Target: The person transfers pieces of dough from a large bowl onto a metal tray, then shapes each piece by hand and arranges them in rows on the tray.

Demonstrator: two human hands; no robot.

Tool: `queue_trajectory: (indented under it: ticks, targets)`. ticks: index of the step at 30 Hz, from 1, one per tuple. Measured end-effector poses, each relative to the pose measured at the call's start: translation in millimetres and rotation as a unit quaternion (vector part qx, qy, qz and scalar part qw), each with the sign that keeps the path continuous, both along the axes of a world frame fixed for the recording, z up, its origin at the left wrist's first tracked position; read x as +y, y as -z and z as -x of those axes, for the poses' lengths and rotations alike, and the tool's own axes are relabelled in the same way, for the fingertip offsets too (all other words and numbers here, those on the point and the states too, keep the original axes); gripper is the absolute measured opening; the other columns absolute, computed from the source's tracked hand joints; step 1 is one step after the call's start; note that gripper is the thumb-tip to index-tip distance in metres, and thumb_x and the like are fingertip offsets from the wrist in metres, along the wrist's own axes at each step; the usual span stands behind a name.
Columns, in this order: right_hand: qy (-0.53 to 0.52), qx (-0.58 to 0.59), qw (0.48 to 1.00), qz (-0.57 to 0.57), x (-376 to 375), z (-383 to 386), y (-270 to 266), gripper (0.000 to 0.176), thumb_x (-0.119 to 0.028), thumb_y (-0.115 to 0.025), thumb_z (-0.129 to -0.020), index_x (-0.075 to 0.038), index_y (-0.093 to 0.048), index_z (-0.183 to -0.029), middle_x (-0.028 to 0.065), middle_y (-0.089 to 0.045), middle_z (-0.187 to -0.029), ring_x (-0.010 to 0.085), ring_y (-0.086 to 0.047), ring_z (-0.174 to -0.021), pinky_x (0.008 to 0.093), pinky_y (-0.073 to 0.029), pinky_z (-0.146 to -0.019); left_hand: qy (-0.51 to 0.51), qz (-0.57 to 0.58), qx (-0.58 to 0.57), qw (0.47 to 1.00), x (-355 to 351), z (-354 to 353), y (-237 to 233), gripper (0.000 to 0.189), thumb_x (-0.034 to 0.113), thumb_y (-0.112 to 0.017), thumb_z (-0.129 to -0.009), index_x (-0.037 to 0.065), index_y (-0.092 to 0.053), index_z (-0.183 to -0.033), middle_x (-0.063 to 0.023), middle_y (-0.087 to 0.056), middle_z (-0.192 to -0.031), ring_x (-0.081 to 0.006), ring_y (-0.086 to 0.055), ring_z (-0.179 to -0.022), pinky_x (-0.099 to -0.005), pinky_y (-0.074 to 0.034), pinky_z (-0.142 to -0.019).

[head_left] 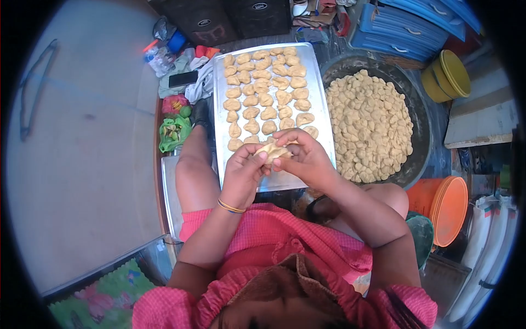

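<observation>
A pale piece of dough [273, 152] is held between both hands over the near end of a metal tray [263, 183]. My left hand [246, 164] grips its left side, thumb on top. My right hand [304, 156] pinches its right side with thumb and fingers. Rows of shaped dough pieces [268, 113] lie on the tray beyond the hands. To the right of the tray, a wide dark basin [421, 126] holds a large heap of small dough lumps [370, 126].
An orange bucket [449, 211] and a yellow bucket [446, 77] stand at the right. Blue drawers [402, 33] are at the back right. A phone [183, 79] lies on cloths left of the tray, near a green bag [174, 133]. Dark cabinets [219, 22] stand behind.
</observation>
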State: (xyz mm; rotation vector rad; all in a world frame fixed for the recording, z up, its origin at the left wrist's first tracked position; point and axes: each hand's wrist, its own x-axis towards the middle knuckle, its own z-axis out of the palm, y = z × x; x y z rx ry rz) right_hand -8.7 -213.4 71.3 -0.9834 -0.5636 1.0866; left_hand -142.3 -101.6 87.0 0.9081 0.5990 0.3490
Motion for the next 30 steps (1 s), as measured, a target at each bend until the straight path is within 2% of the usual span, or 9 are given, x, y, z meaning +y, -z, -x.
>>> queue_trajectory:
  ticks: [2,5,8,10,17,21,23,28,30]
  targets:
    - [0.053,-0.205,0.973,-0.093,-2.1,-1.0,3.2,0.028,0.0,-0.069,-0.081,-0.002,-0.055,-0.106,0.0089,-0.054,-0.111,0.0161,-0.062,-0.088,0.0267,-0.054,-0.073,-0.016,0.034,-0.023,0.999,3.6,0.4,1.2,0.017,0.008,-0.058,-0.09,0.002,-0.054,-0.105,-0.0076,-0.062,-0.094,-0.0149,-0.058,-0.08,-0.0275,-0.047,-0.07]
    - [0.08,-0.315,0.945,-0.042,-9.3,-3.1,-8.6,0.024,-0.002,-0.069,-0.081,-0.003,-0.059,-0.103,0.0087,-0.057,-0.107,0.0149,-0.061,-0.088,0.026,-0.052,-0.073,-0.024,0.047,-0.04,0.998,3.0,1.3,-3.8,0.012,0.007,-0.058,-0.089,0.005,-0.054,-0.1,-0.0067,-0.062,-0.092,-0.0133,-0.057,-0.077,-0.026,-0.046,-0.066]
    - [0.119,-0.318,0.94,0.034,-12.7,-2.6,-23.0,0.021,-0.005,-0.07,-0.082,-0.004,-0.062,-0.1,0.0086,-0.06,-0.102,0.0145,-0.06,-0.091,0.0261,-0.05,-0.071,-0.028,0.003,-0.018,0.999,0.6,1.3,-2.9,0.008,0.006,-0.058,-0.09,0.005,-0.055,-0.098,-0.0046,-0.061,-0.088,-0.0096,-0.055,-0.072,-0.0229,-0.044,-0.061]
    - [0.1,-0.377,0.921,-0.021,-11.9,-8.2,-20.7,0.023,-0.006,-0.071,-0.081,-0.005,-0.062,-0.102,0.0085,-0.061,-0.099,0.0158,-0.06,-0.09,0.0274,-0.05,-0.071,0.01,-0.075,0.016,0.997,-0.6,2.0,0.3,0.008,0.007,-0.059,-0.091,0.006,-0.054,-0.098,-0.0041,-0.061,-0.087,-0.0086,-0.054,-0.07,-0.0219,-0.042,-0.06]
    - [0.054,-0.587,0.802,-0.102,-3.7,-9.0,-24.9,0.032,-0.014,-0.074,-0.077,-0.01,-0.066,-0.108,0.0081,-0.06,-0.102,0.0242,-0.058,-0.089,0.0343,-0.045,-0.079,-0.028,0.03,-0.035,0.999,-5.0,1.2,-15.9,0.01,0.016,-0.057,-0.094,0.008,-0.053,-0.099,-0.0016,-0.06,-0.087,-0.0074,-0.053,-0.065,-0.0209,-0.041,-0.056]
    - [-0.01,-0.609,0.786,-0.107,-2.5,-13.5,-19.6,0.028,-0.02,-0.069,-0.079,-0.013,-0.065,-0.105,0.0049,-0.058,-0.101,0.0251,-0.054,-0.092,0.0365,-0.042,-0.081,-0.009,0.038,0.003,0.999,5.8,9.4,-17.5,0.01,0.017,-0.054,-0.095,0.008,-0.053,-0.1,-0.0012,-0.06,-0.085,-0.0079,-0.054,-0.066,-0.0214,-0.042,-0.056]
    - [-0.054,-0.669,0.732,-0.115,-5.3,-15.3,-17.2,0.025,-0.018,-0.068,-0.078,-0.013,-0.064,-0.103,0.0039,-0.055,-0.099,0.0255,-0.052,-0.091,0.0367,-0.04,-0.08,0.011,0.05,0.019,0.999,6.8,9.8,-17.3,0.009,0.015,-0.053,-0.095,0.008,-0.053,-0.1,-0.0018,-0.06,-0.084,-0.0088,-0.056,-0.068,-0.022,-0.043,-0.057]
    - [-0.005,-0.644,0.76,-0.094,-2.6,-7.3,-24.7,0.02,-0.017,-0.07,-0.078,-0.012,-0.064,-0.097,0.0053,-0.052,-0.096,0.0247,-0.052,-0.088,0.0357,-0.041,-0.078,0.047,-0.161,0.096,0.981,3.5,7.6,-4.6,0.014,0.02,-0.06,-0.093,0.006,-0.057,-0.096,0.0012,-0.057,-0.081,-0.0042,-0.05,-0.068,-0.0193,-0.041,-0.058]
    - [-0.002,-0.638,0.767,-0.072,-1.3,-4.8,-18.7,0.018,-0.017,-0.071,-0.077,-0.011,-0.063,-0.093,0.0061,-0.052,-0.095,0.0251,-0.052,-0.087,0.0355,-0.041,-0.076,0.041,-0.165,0.075,0.983,-3.8,6.0,-5.0,0.014,0.018,-0.061,-0.093,0.005,-0.058,-0.096,0.0015,-0.057,-0.081,-0.0051,-0.051,-0.071,-0.0194,-0.042,-0.061]
